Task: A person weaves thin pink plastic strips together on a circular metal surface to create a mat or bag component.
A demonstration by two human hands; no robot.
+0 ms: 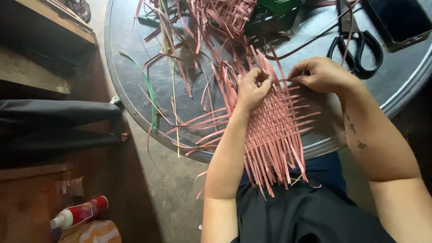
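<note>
Left of the mat (274,130), loose strips (189,121) trail off the bench (130,90) edge; they could snag your arm and drag rows askew. Your left hand (251,92) presses the mat's top edge, fingers curled shut on a strip (275,81). Your right hand (320,74) pinches that strip's other end; pull hard and it may kink or snap. The mat overhangs the bench onto your lap and could slide. Scissors (357,49) lie beyond the mat, near your right hand.

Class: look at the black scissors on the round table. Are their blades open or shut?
Cannot tell. Only the two black handle loops of the scissors show clearly, lying close together; pink strips cross the blades, which run off the picture's top edge.
</note>
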